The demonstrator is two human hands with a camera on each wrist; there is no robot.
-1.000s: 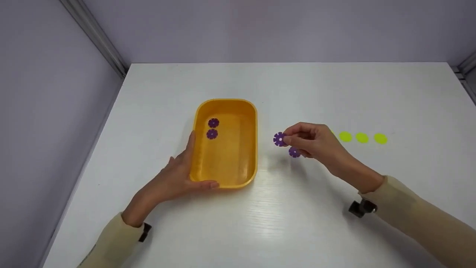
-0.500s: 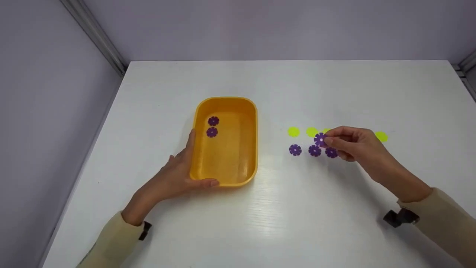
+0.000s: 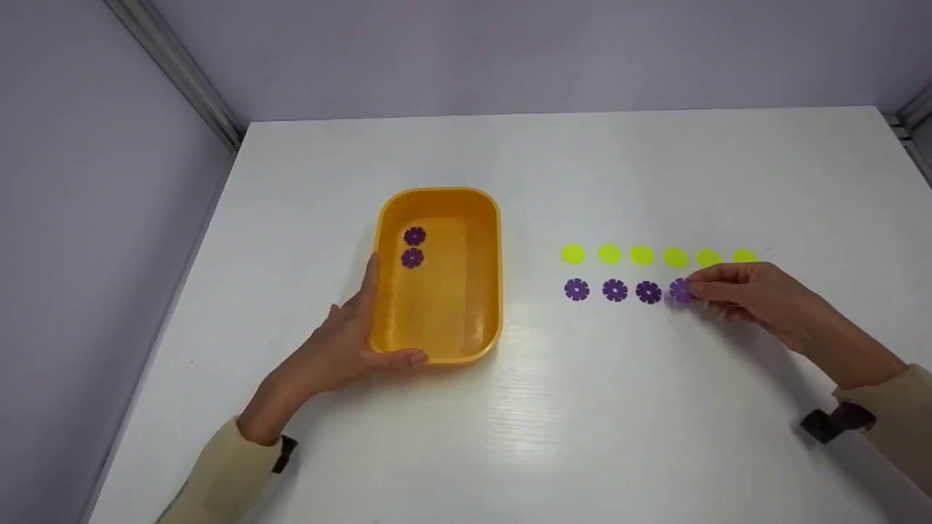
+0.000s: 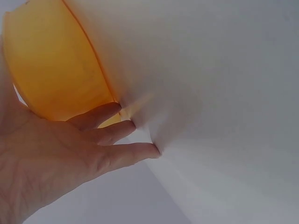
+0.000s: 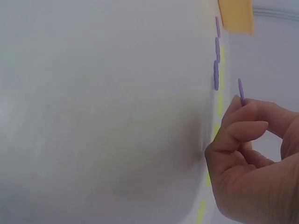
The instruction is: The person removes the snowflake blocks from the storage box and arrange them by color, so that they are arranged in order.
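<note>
The right hand [image 5: 254, 168] pinches a thin purple disc [image 5: 241, 91] by its edge, just off the white table [image 5: 103, 112]. Three more purple discs [image 5: 216, 51] lie in a row beyond it, beside yellow dots [image 5: 219, 100]. An orange tub [image 5: 236, 16] sits far off.

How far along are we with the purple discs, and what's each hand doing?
Two purple discs lie in the yellow tub, steadied by the left hand. The right hand pinches a fourth disc beside three on the table. Six yellow dots lie untouched behind them.
</note>
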